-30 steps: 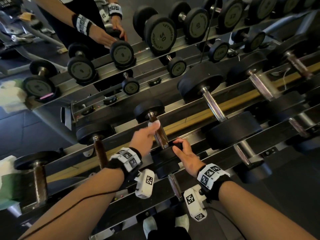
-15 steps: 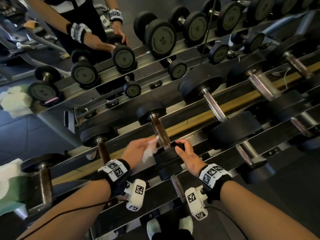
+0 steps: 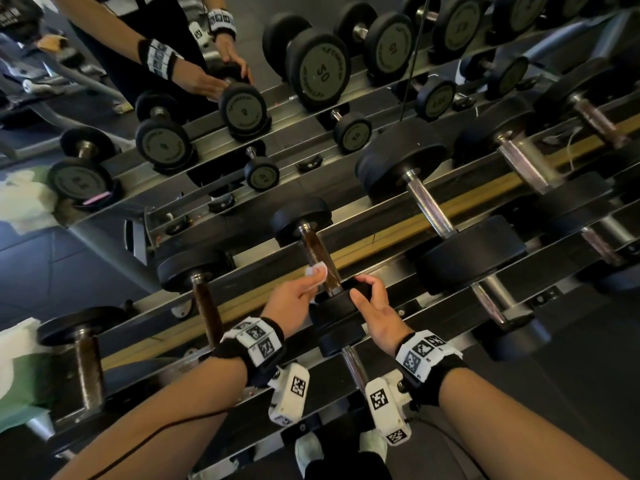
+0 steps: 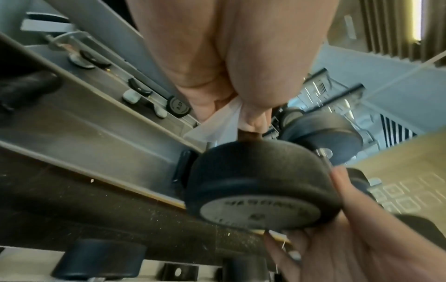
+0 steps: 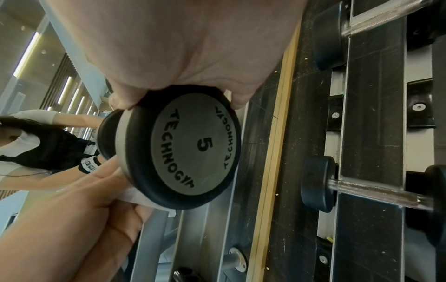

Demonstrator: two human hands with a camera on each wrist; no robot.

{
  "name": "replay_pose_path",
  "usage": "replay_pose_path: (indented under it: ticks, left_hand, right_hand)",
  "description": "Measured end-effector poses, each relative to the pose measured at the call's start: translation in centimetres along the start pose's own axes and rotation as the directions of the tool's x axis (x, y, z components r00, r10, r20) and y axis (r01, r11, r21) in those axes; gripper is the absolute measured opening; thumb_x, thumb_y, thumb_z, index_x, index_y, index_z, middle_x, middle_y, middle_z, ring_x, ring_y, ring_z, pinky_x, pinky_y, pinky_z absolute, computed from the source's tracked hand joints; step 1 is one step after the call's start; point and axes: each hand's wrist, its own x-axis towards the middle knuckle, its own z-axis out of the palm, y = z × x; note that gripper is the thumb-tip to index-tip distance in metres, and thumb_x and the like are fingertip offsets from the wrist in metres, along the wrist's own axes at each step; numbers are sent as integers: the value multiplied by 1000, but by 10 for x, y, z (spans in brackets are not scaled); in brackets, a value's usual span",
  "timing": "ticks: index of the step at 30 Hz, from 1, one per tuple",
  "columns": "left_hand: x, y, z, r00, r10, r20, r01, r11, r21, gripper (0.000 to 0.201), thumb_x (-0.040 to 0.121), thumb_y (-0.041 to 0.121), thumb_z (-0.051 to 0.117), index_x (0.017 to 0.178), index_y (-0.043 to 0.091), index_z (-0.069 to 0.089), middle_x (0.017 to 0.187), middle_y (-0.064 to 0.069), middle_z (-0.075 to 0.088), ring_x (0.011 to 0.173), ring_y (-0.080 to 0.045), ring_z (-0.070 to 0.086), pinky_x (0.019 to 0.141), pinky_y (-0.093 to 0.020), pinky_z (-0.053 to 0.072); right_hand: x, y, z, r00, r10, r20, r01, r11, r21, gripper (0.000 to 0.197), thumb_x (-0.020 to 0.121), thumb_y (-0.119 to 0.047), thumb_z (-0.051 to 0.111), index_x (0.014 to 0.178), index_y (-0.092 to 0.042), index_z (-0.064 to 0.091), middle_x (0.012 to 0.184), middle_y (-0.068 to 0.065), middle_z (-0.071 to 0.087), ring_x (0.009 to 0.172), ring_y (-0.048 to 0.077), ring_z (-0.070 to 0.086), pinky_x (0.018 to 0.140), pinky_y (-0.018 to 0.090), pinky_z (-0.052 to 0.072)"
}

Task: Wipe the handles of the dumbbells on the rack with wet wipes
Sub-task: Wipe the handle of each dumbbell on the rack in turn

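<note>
Head view first: dumbbell handle (image 3: 320, 261), brown and worn, runs from about 11 o'clock at its far head down to 5 o'clock at the near head (image 3: 341, 308), lying across the rack (image 3: 391, 233). The left hand (image 3: 294, 301) sits just at 9 o'clock of the handle's lower end, its fingers pinching a wet wipe (image 3: 317, 271) that touches the handle's left side. The right hand (image 3: 375, 311) is at 3 o'clock, fingers curled over the near head to steady it. The left hand is the nearer one to the handle, so any stroke would run up along that 11 o'clock axis. The handle's underside is hidden.

Left wrist view: the left hand (image 4: 231, 63) fills the top, the wet wipe (image 4: 214, 124) bunched between its fingers at 12 o'clock of the near head (image 4: 260, 183). Only a stub of handle shows; the rest is behind the fingers. Motion blur softens the lettering.

Right wrist view: the right hand (image 5: 193, 47) grips the near head (image 5: 188, 147), marked 5, from 12 o'clock. The left hand (image 5: 79, 215) and a strip of wet wipe (image 5: 142, 198) lie at 7 o'clock. The handle is wholly hidden behind the head.
</note>
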Motion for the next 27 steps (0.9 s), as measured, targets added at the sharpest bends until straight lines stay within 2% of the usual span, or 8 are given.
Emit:
replay_pose_path:
  ticks: [2, 4, 8, 13, 18, 23, 25, 27]
  left_hand:
    - [-7, -7, 3, 998, -21, 67, 20, 1000, 4, 26, 94, 58, 49, 111, 50, 67, 109, 27, 69, 102, 15, 61, 78, -6, 46]
    - [-12, -9, 4, 997, -11, 70, 8, 999, 41, 22, 96, 52, 49, 108, 57, 66, 107, 38, 65, 103, 20, 57, 77, 2, 41]
    - [-11, -8, 1, 997, -27, 77, 17, 993, 119, 45, 102, 28, 45, 95, 69, 62, 101, 44, 62, 103, 23, 53, 81, -6, 37]
    - [-16, -4, -10, 997, -3, 81, -7, 991, 135, 40, 101, 20, 45, 95, 53, 67, 96, 41, 62, 94, 22, 55, 73, -8, 40]
    - [-13, 11, -31, 982, 77, -171, -61, 993, 100, 29, 103, 21, 43, 114, 37, 64, 105, 17, 64, 100, 0, 60, 82, -22, 46]
    - [14, 46, -44, 874, 346, -341, -265, 928, 263, 32, 102, 21, 45, 127, 34, 61, 108, 28, 60, 100, 21, 53, 76, -6, 44]
    - [25, 52, -41, 868, 425, -259, -334, 883, 329, 37, 102, 15, 46, 131, 33, 59, 120, 24, 60, 108, 22, 51, 83, 1, 42]
    - [34, 52, -34, 908, 419, -16, -369, 816, 445, 40, 102, 13, 45, 136, 32, 56, 136, 11, 56, 123, 8, 48, 100, -7, 41]
  right_hand:
    - [-1, -1, 2, 1000, 8, -13, -8, 1000, 14, 43, 100, -43, 46, 139, -35, 27, 142, 5, 38, 121, 25, 50, 104, 44, 44]
    - [0, -2, 2, 999, 32, -17, -32, 999, -14, 46, 101, -43, 44, 142, -33, 26, 143, 6, 38, 123, 26, 49, 106, 44, 41]
    - [-1, -5, 1, 997, 72, -14, -73, 995, -61, 47, 101, -46, 40, 144, -35, 25, 142, 9, 41, 123, 28, 48, 104, 43, 39]
    - [-3, -8, 2, 998, 67, -20, -67, 997, -28, 45, 102, -43, 41, 143, -33, 26, 143, 8, 40, 123, 27, 48, 102, 41, 41]
    - [-4, -10, 1, 998, 63, -25, -62, 998, 17, 47, 101, -42, 46, 143, -31, 28, 144, 6, 38, 124, 25, 46, 99, 37, 40]
    - [-5, -8, 1, 999, 44, -21, -43, 997, 67, 39, 101, -38, 47, 136, -33, 31, 139, 7, 43, 119, 23, 50, 93, 33, 42]
    - [-5, -7, 0, 999, 43, -17, -42, 996, 74, 35, 100, -40, 47, 132, -37, 32, 135, 7, 45, 115, 22, 51, 91, 32, 43]
    - [-5, -6, 0, 999, 43, -15, -42, 996, 78, 34, 100, -42, 46, 131, -38, 32, 131, 5, 47, 109, 18, 53, 87, 28, 45]
